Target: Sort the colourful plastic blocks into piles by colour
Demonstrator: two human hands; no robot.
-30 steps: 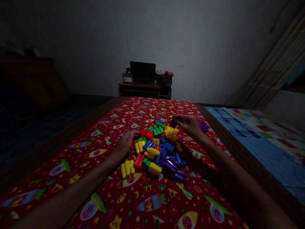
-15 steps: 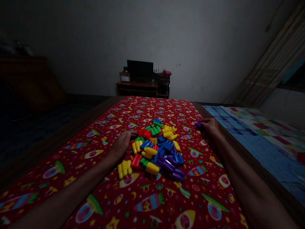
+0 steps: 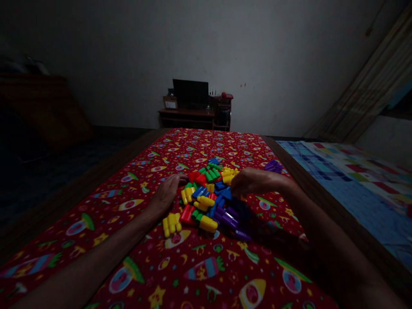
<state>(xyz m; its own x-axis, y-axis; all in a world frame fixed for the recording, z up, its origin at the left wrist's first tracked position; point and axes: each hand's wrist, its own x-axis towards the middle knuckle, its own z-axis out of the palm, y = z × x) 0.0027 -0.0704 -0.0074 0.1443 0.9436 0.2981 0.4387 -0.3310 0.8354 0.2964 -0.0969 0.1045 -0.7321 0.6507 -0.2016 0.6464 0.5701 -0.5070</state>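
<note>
A pile of toy building blocks in yellow, red, green, blue and purple lies on a red patterned cloth (image 3: 199,141). My left hand (image 3: 168,189) rests at the pile's left side, fingers stretched out and lying close to the red blocks (image 3: 197,177). My right hand (image 3: 252,181) is over the pile's right side, near the blue blocks (image 3: 222,191) and above the purple blocks (image 3: 227,218). Its fingertips point down in shadow, so whether they grip a block is hidden. Away from the pile, a purple block (image 3: 273,166) lies near the cloth's right edge.
Brown table edges flank the cloth. Lower down on the right is a surface with blue and patchwork covers (image 3: 325,180). Against the far wall, a desk (image 3: 186,113) carries a dark monitor (image 3: 190,93) and a cardboard box (image 3: 170,103). A wooden cabinet (image 3: 41,107) stands left.
My right hand has let go of the purple block at the cloth's right edge and moved left, back over the pile. The left hand stays beside the red blocks.
</note>
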